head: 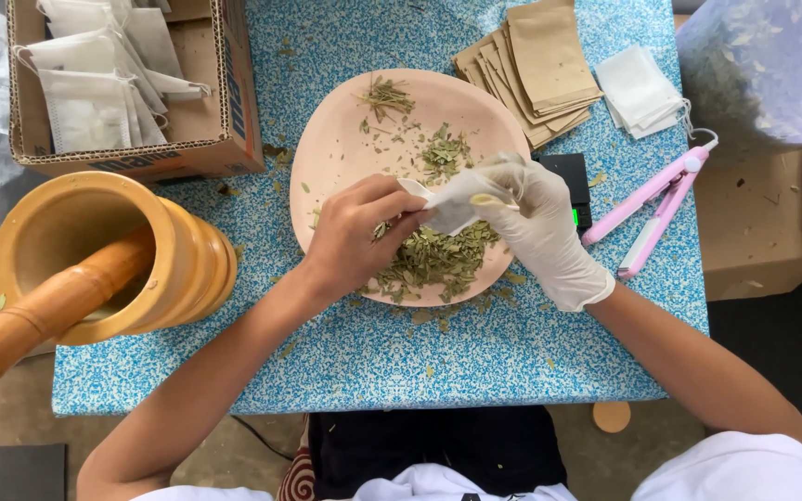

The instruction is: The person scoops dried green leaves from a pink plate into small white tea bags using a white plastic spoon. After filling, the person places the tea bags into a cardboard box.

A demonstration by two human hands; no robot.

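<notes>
With the gloved right hand (540, 232) pinching the small white filter bag (447, 206) open above the pink plate (336, 148), the bare left hand (359, 237), fingers pinched on dried leaves (433, 258) at six o'clock, should feed small pinches.

Partly hidden and cut-off items on a table

The pestle (20, 325) and clear bag (772, 65) run off frame; hands cover the small black scale (570, 181).

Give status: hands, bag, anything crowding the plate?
Left hand bare, fingers pinching leaves at small white bag. Gloved right hand holds bag open. Both over pink plate of dried leaves. Black scale touches plate's right edge.
</notes>
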